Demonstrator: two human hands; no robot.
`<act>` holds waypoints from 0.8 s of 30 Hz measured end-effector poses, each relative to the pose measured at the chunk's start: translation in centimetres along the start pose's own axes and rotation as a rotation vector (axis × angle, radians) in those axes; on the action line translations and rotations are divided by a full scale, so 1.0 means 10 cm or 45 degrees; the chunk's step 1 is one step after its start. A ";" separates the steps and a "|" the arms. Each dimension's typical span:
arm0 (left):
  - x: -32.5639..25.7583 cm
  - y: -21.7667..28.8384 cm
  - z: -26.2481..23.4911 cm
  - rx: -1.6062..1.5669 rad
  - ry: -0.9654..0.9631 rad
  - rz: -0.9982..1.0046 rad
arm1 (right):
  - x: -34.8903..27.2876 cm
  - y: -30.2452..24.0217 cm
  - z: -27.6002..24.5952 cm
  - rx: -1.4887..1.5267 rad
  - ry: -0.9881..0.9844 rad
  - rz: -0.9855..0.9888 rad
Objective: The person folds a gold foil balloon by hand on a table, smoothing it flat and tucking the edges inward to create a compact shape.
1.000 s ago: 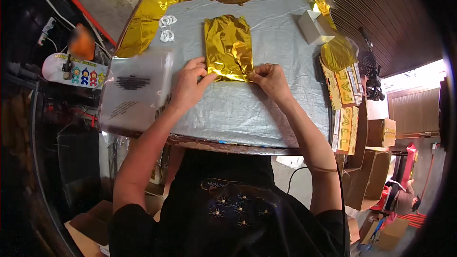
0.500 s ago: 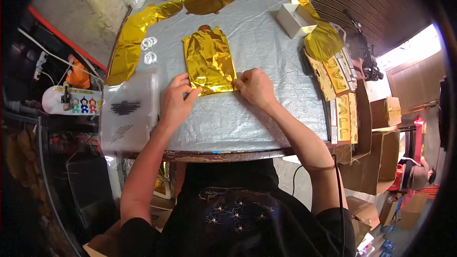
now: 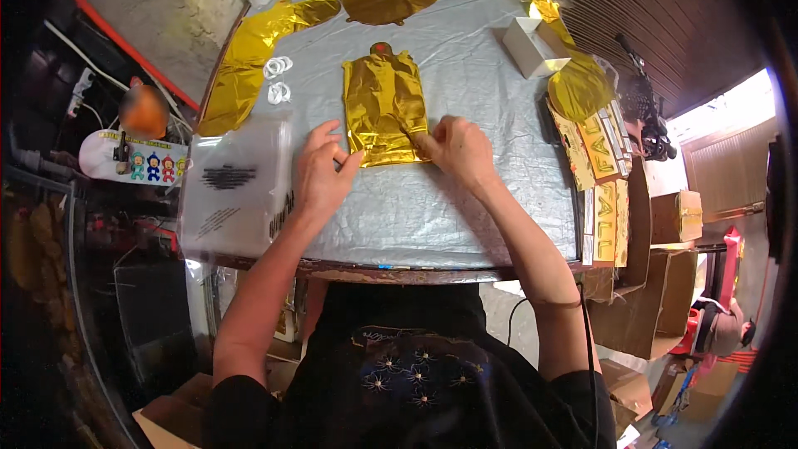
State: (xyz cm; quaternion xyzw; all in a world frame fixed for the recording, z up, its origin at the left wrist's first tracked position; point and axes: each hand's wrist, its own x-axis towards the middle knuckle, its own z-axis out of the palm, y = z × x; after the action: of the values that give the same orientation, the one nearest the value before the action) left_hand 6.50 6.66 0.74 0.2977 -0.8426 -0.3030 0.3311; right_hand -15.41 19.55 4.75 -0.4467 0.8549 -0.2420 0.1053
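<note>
A folded gold foil balloon [image 3: 384, 96] lies flat on the silver-grey table cover, its narrow tab with a red spot pointing away from me. My right hand [image 3: 459, 150] pinches its near right edge, the thumb resting on the foil and the other fingers curled. At the near left corner is my left hand [image 3: 326, 173], with its thumb tip touching the foil or just beside it. The fingers of that hand are bent and apart, and I see nothing held in them.
Clear plastic bags [image 3: 237, 187] are stacked at the left, with white ring-shaped coils [image 3: 278, 81] behind them. More gold foil [image 3: 241, 66] lies along the far and left edges. A white open box [image 3: 534, 48] and printed packages [image 3: 605, 216] are at the right, beside cardboard boxes [image 3: 652, 299].
The foil looks flatter and less crumpled. My left hand's fingers have come away from its left edge, while my right hand stays at the near right corner. The whole view has shifted slightly.
</note>
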 end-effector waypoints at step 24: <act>-0.01 -0.05 0.02 -0.074 -0.026 0.006 | 0.22 -0.21 0.59 -0.178 0.366 -0.551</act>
State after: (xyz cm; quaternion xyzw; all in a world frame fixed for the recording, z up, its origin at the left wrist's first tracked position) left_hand 6.58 6.44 0.24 0.2830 -0.8374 -0.3295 0.3318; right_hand -12.83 14.84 0.78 -0.5862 0.7603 -0.2603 -0.1025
